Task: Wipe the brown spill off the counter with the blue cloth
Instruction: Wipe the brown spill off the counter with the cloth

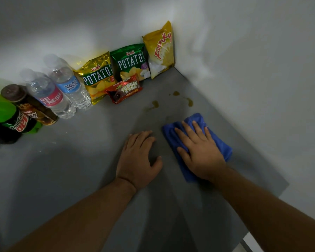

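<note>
— Grey flat counter (76, 170): what's on it, from the left?
— Left hand (137, 160) resting flat, fingers spread, holding nothing. Right hand (198, 150) spread, palm pressing the folded blue cloth (224, 146). Brown spill drops (155, 104) lie farther back, untouched.

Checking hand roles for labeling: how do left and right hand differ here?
The right hand lies flat on the blue cloth with fingers spread; the left hand rests straight on the bare counter, fingers curled under, touching no cloth. The right hand sits nearer the brown spill side wall; the left is further toward the middle. Both are palm down and press on the counter.
</note>
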The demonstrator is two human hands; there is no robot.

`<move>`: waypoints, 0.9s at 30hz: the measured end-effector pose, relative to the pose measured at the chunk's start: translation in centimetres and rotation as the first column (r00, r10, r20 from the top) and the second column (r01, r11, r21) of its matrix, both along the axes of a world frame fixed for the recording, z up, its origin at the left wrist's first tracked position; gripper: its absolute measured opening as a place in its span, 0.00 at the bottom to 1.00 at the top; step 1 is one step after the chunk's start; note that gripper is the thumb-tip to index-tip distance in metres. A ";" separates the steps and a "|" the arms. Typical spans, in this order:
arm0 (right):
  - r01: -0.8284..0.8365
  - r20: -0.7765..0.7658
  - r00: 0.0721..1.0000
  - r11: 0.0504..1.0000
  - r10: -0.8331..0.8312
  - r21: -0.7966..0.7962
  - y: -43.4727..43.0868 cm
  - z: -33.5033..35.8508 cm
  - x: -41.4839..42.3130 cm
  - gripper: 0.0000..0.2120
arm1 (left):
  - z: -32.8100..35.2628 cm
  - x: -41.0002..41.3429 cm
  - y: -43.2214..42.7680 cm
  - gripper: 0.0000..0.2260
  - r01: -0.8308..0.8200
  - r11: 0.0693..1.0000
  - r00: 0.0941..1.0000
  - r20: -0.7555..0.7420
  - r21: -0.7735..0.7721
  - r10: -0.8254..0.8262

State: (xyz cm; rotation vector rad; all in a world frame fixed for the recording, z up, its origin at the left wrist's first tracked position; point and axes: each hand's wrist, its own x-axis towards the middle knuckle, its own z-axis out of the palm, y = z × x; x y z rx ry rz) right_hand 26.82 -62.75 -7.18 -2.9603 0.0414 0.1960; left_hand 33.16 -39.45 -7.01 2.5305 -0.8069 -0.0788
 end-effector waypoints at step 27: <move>0.173 0.026 0.985 0.984 -0.172 -0.031 -3.8 -0.3 7.6 0.29 | -0.8 7.9 1.1 0.25 -0.110 0.984 0.984 0.156 0.139 0.088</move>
